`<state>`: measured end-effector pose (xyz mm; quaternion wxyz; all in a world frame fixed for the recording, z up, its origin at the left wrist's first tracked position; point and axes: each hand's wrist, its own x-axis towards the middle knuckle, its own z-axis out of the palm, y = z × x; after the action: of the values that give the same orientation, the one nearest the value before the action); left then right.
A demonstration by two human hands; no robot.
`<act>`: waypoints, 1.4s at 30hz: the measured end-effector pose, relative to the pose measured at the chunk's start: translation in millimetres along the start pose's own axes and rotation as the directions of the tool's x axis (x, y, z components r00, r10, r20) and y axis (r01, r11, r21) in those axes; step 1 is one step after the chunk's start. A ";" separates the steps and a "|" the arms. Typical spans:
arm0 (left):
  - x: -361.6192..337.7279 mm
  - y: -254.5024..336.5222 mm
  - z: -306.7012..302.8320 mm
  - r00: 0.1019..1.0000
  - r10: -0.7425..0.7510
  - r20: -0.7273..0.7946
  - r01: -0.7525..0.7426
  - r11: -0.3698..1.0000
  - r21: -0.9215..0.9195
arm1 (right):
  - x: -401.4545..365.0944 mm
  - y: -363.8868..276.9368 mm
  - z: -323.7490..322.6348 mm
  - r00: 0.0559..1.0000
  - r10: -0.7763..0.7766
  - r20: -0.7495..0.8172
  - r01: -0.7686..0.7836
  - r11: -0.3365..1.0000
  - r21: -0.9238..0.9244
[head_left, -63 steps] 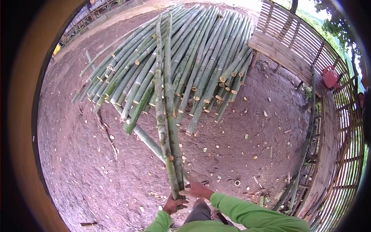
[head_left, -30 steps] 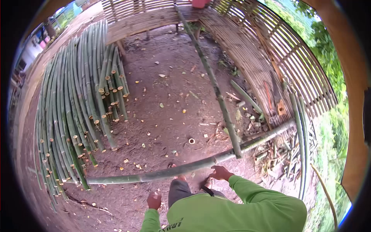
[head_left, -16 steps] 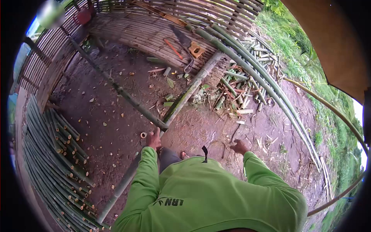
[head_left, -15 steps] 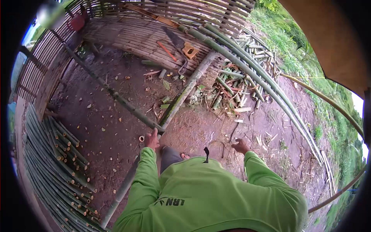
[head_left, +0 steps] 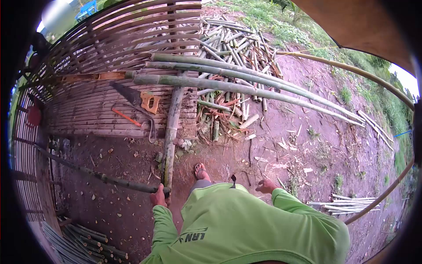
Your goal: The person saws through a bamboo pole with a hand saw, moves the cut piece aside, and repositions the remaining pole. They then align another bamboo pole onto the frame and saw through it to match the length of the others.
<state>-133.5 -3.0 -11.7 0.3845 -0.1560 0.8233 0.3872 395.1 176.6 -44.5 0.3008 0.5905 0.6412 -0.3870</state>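
The thin dark bamboo pole (head_left: 101,177) ran from the fence on the left across the dirt ground (head_left: 285,145) to us, and our left hand (head_left: 158,199) was closed around its near end. Just beside that grip, a thicker pale pole (head_left: 171,127) reached up onto the slatted tabletop (head_left: 88,114). Our right hand (head_left: 265,186) hung well apart from the left, fingers loose, holding nothing. A handsaw (head_left: 140,99) lay on the tabletop, with long green poles (head_left: 246,83) slanting past its far edge. A bamboo stack (head_left: 83,237) lay at lower left.
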 end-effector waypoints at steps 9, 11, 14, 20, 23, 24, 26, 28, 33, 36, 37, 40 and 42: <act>47.0 72.7 79.6 0.996 -0.066 0.052 0.066 0.998 0.004 | 69.7 -80.5 -181.7 0.945 -0.165 -0.283 0.248 0.924 0.291; 59.3 68.8 68.8 0.978 -0.150 0.145 0.146 0.989 0.034 | 95.9 -86.4 -228.9 0.919 -0.155 -0.362 0.234 0.954 0.186; 38.2 71.4 59.2 0.969 -0.218 0.118 0.210 0.975 0.074 | 150.4 -89.4 -301.0 0.812 -0.212 -0.544 0.233 0.972 -0.031; -55.5 37.6 81.5 1.000 0.017 0.001 -0.016 0.904 0.426 | 260.6 -110.4 -405.5 0.582 -0.447 -0.679 0.242 0.893 -0.380; -107.9 52.6 129.8 0.966 0.127 0.226 -0.225 0.844 0.487 | 297.6 -114.3 -431.8 0.754 -0.494 -0.433 0.369 0.864 -0.344; -120.9 58.9 148.6 0.959 0.098 0.264 -0.213 0.866 0.453 | 322.4 -107.7 -433.4 0.785 -0.484 -0.386 0.368 0.866 -0.338; -128.0 49.4 177.2 0.870 0.350 0.347 -0.491 0.676 0.550 | 330.4 -113.9 -439.7 0.805 -0.483 -0.344 0.333 0.849 -0.411; -144.1 58.2 203.1 0.870 0.314 0.380 -0.474 0.742 0.474 | 345.1 -112.6 -443.6 0.820 -0.478 -0.315 0.312 0.835 -0.453; -144.5 60.0 250.0 0.763 0.276 0.585 -0.550 0.753 0.362 | 303.6 -115.1 -419.4 0.879 -0.456 -0.139 0.304 0.761 -0.573; -155.0 72.8 272.4 0.699 0.285 0.655 -0.567 0.780 0.265 | 233.0 -116.2 -375.3 0.887 -0.461 0.003 0.355 0.680 -0.641; -159.4 82.7 276.9 0.692 0.273 0.668 -0.566 0.780 0.267 | 221.7 -113.2 -352.3 0.895 -0.445 0.040 0.367 0.682 -0.633; -137.3 51.7 293.4 0.512 0.092 0.854 0.535 0.744 -0.401 | 156.5 -154.1 -299.8 0.864 -0.449 0.228 0.487 0.631 -0.604; -148.9 68.8 284.0 0.717 0.311 0.624 0.233 0.737 -0.635 | 118.2 -202.5 -267.8 0.809 -0.519 0.277 0.578 0.614 -0.537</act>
<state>71.5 250.8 21.3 0.5718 -0.1080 0.4210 0.6958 199.3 465.9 23.6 0.3679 0.2206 0.8637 -0.2646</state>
